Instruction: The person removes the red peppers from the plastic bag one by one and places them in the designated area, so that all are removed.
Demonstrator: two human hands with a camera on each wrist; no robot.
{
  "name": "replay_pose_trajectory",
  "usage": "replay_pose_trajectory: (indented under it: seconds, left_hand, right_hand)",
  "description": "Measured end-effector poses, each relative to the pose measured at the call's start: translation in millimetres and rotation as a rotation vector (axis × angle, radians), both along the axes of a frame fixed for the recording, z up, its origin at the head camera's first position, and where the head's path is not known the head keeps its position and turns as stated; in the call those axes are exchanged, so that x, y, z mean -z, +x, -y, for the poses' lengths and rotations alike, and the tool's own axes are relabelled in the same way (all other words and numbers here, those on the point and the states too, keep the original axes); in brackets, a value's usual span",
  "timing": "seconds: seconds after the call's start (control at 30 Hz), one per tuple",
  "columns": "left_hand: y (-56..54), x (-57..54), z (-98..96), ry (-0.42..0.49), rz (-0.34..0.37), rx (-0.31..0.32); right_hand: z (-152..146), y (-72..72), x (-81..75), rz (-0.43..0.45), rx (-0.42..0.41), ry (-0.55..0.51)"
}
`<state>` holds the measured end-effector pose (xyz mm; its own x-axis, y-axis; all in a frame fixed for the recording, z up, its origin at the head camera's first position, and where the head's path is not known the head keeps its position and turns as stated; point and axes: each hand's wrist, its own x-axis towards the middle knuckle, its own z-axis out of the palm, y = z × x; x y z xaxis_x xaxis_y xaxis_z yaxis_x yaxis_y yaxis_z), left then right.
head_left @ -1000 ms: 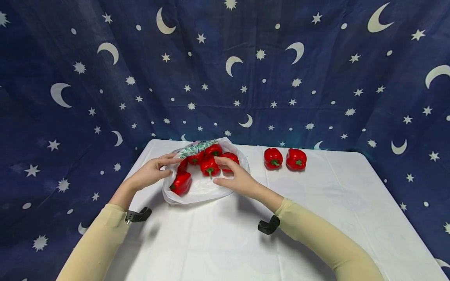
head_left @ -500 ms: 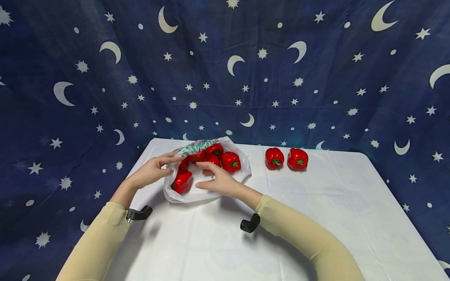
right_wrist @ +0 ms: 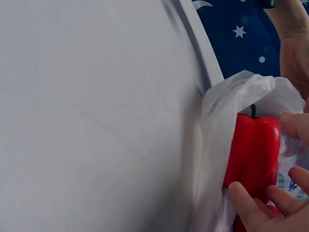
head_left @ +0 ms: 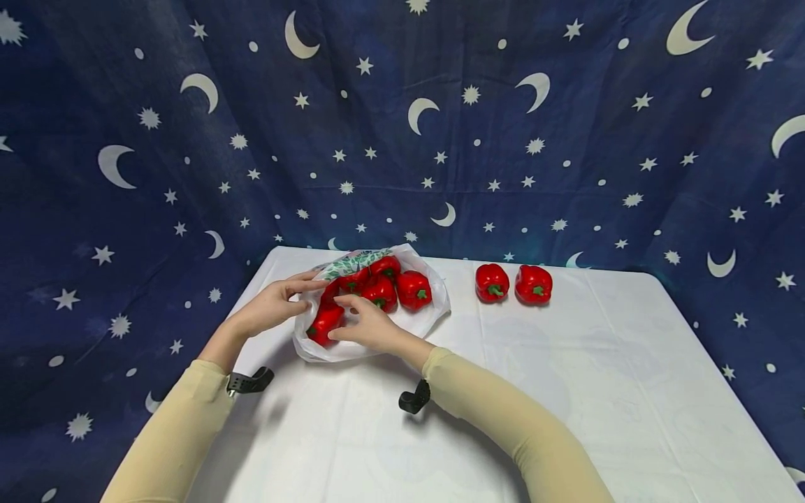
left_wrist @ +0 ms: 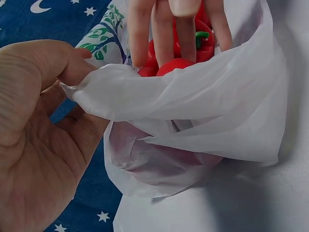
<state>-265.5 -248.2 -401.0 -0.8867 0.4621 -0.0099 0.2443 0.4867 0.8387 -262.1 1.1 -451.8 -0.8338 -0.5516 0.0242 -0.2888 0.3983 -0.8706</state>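
A white plastic bag (head_left: 342, 355) with green leaf print lies on its side, mouth facing me, several red bell peppers inside. My left hand (head_left: 272, 307) pinches the bag's left rim between thumb and fingers, which shows close up in the left wrist view. My right hand (head_left: 372, 327) reaches into the mouth, thumb and fingers spread. Its fingertips are right at the front left bell pepper (right_wrist: 253, 152), whose green stem points toward the bag's rim. Behind the hand sit another bell pepper (head_left: 380, 292) and, at the bag's right side, one more bell pepper (head_left: 414, 290).
Two loose bell peppers stand side by side to the right of the bag, one bell pepper (head_left: 492, 283) left of the other bell pepper (head_left: 533, 285). A white cloth covers the table (head_left: 566, 391). A dark blue curtain (head_left: 478, 140) with moons and stars hangs behind it.
My right hand has moved left across the bag's mouth to the front left bell pepper, leaving a bell pepper at the bag's right side. The left hand stays on the rim.
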Motion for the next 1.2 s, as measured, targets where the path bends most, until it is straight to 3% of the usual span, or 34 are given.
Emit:
replay_pose_trajectory:
  seconds: [0.63,1.2]
  left_hand:
    - [-0.7,2.6,2.6,-0.005,-0.014,0.005]
    - [-1.0,-0.5,3.9,-0.015,-0.005,-0.007]
  right_hand:
    - [29,-1.1,10.4,-0.149,0.092,0.194]
    - [13,-4.3,6.8,-0.149,0.002,0.168]
